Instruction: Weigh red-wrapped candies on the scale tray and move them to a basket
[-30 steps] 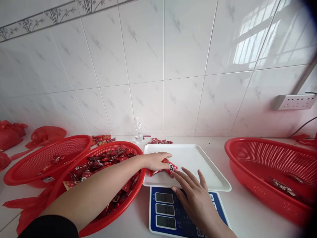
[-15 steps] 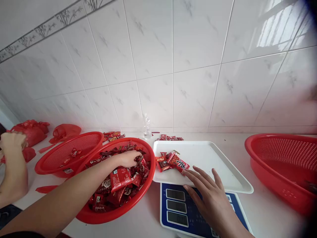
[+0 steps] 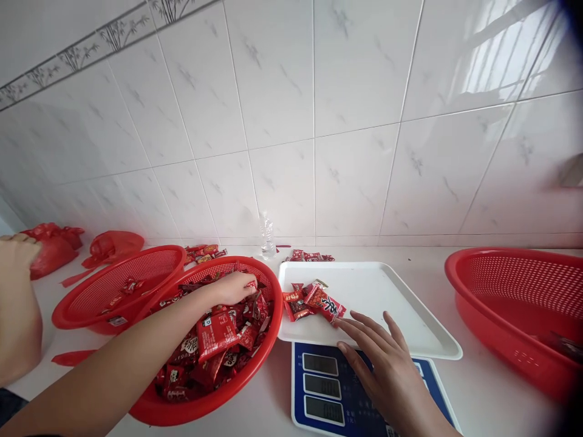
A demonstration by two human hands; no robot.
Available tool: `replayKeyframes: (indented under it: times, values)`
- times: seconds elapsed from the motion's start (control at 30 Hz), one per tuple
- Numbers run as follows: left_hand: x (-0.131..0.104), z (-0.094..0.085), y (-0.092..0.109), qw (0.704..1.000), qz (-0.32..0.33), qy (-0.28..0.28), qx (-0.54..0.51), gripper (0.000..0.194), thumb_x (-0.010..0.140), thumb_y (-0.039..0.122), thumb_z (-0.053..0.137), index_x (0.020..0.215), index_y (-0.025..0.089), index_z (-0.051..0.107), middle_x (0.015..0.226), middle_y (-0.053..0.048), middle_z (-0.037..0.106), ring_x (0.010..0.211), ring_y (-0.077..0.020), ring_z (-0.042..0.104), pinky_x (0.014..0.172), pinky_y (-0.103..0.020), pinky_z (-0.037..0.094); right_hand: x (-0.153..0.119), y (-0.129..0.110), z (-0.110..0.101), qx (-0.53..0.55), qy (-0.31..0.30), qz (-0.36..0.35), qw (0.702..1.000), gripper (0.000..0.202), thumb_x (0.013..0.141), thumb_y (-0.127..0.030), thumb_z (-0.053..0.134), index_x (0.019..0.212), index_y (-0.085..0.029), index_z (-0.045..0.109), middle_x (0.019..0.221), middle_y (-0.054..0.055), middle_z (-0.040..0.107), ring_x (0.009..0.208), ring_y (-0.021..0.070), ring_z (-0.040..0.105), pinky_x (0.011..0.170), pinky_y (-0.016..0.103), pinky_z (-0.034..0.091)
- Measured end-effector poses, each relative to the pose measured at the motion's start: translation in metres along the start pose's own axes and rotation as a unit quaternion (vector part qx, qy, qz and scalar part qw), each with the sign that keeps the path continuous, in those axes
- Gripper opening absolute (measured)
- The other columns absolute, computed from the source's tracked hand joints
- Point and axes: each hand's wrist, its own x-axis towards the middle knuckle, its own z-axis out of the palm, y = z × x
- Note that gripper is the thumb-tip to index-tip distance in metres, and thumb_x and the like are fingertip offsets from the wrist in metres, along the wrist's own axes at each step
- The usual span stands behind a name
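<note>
My left hand [image 3: 234, 287] reaches into a red plastic basket [image 3: 268, 346] heaped with red-wrapped candies [image 3: 217, 334]. Its fingers are closed, and a bit of red candy wrapper [image 3: 252, 284] shows at the fingertips. Over the near edge of a white tray [image 3: 382, 297] hovers my right hand [image 3: 382, 358], open, fingers spread and nothing in it. Close to its fingertips lies a small group of wrapped snacks [image 3: 324, 302] at the tray's left end. The tray rests on a blue electronic scale [image 3: 321, 385], partly covered by my right hand.
Another red basket [image 3: 122, 273] holds a few packets at left; a third basket [image 3: 501, 315] stands at right. Along the wall are red bags [image 3: 113, 247], loose packets [image 3: 204, 252] and a clear bottle [image 3: 267, 233]. Another person's arm [image 3: 18, 309] is at far left.
My left hand has lifted slightly and closed, with red wrapper now showing at its fingertips. My right hand stays nearly still. The other person's arm has shifted left, and the view has moved slightly.
</note>
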Motion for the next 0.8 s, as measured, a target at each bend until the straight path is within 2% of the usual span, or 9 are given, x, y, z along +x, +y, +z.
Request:
replayKeyframes:
  times: [0.13, 0.2, 0.3, 0.47, 0.53, 0.63, 0.73, 0.8]
  values:
    - [0.001, -0.017, 0.006, 0.993, 0.007, 0.059, -0.103, 0.020, 0.084, 0.036, 0.044, 0.071, 0.020, 0.048, 0.068, 0.002, 0.056, 0.063, -0.0150, 0.053, 0.059, -0.025, 0.040, 0.001, -0.003, -0.002, 0.010, 0.003, 0.002, 1.000, 0.028, 0.092, -0.036, 0.047, 0.114, -0.024, 0.058, 0.105, 0.005, 0.071, 0.105, 0.0265, 0.062, 0.099, 0.060, 0.032]
    - [0.003, -0.020, 0.018, 0.985, 0.022, 0.053, -0.165, 0.022, 0.085, 0.038, 0.042, 0.073, 0.020, 0.048, 0.067, 0.002, 0.055, 0.062, -0.0148, 0.053, 0.059, -0.025, 0.041, 0.002, -0.004, -0.004, 0.017, 0.002, 0.001, 1.000, 0.027, 0.092, -0.034, 0.048, 0.114, -0.023, 0.058, 0.105, 0.005, 0.071, 0.105, 0.0261, 0.062, 0.099, 0.060, 0.032]
    - [0.010, -0.014, 0.042, 0.978, 0.043, 0.031, -0.202, 0.023, 0.086, 0.040, 0.041, 0.080, 0.020, 0.050, 0.069, 0.002, 0.057, 0.066, -0.0158, 0.056, 0.063, -0.026, 0.042, 0.003, -0.005, -0.006, 0.025, 0.004, 0.006, 1.000, 0.026, 0.092, -0.033, 0.048, 0.114, -0.023, 0.058, 0.104, 0.005, 0.071, 0.104, 0.0254, 0.063, 0.099, 0.059, 0.033]
    - [0.031, 0.005, 0.069, 0.984, 0.088, 0.035, -0.149, 0.020, 0.085, 0.039, 0.048, 0.091, 0.021, 0.051, 0.078, 0.002, 0.062, 0.074, -0.0168, 0.058, 0.068, -0.027, 0.044, 0.005, -0.005, -0.006, 0.037, 0.003, 0.013, 0.999, 0.025, 0.093, -0.032, 0.046, 0.113, -0.023, 0.059, 0.104, 0.007, 0.071, 0.101, 0.0244, 0.064, 0.097, 0.058, 0.037]
    - [0.039, 0.010, 0.074, 0.990, 0.097, 0.056, -0.080, 0.021, 0.082, 0.039, 0.054, 0.092, 0.021, 0.055, 0.089, -0.001, 0.064, 0.083, -0.0197, 0.059, 0.073, -0.029, 0.045, 0.005, -0.005, -0.006, 0.041, 0.001, 0.015, 0.999, 0.025, 0.093, -0.031, 0.046, 0.113, -0.023, 0.058, 0.104, 0.007, 0.071, 0.101, 0.0240, 0.064, 0.097, 0.058, 0.037]
    - [0.046, 0.016, 0.082, 0.992, 0.086, 0.094, 0.020, 0.032, 0.079, 0.035, 0.061, 0.107, 0.019, 0.057, 0.112, -0.009, 0.061, 0.103, -0.0267, 0.056, 0.088, -0.037, 0.043, 0.005, -0.006, -0.007, 0.045, -0.001, 0.019, 0.999, 0.025, 0.092, -0.031, 0.046, 0.113, -0.023, 0.058, 0.105, 0.007, 0.071, 0.101, 0.0235, 0.064, 0.098, 0.058, 0.037]
    - [0.046, 0.025, 0.094, 0.991, 0.100, 0.094, 0.003, 0.038, 0.089, 0.032, 0.047, 0.123, 0.016, 0.051, 0.129, -0.014, 0.053, 0.120, -0.0252, 0.048, 0.100, -0.036, 0.037, 0.006, -0.006, -0.008, 0.051, 0.002, 0.017, 0.999, 0.024, 0.092, -0.029, 0.047, 0.112, -0.023, 0.059, 0.104, 0.007, 0.071, 0.101, 0.0234, 0.064, 0.098, 0.058, 0.037]
    - [0.045, 0.032, 0.102, 0.990, 0.112, 0.079, -0.040, 0.046, 0.093, 0.039, 0.036, 0.131, 0.014, 0.045, 0.137, -0.014, 0.047, 0.127, -0.0234, 0.042, 0.105, -0.036, 0.034, 0.006, -0.007, -0.009, 0.052, 0.006, 0.015, 0.999, 0.023, 0.092, -0.029, 0.047, 0.110, -0.022, 0.060, 0.104, 0.007, 0.071, 0.100, 0.0229, 0.064, 0.098, 0.057, 0.038]
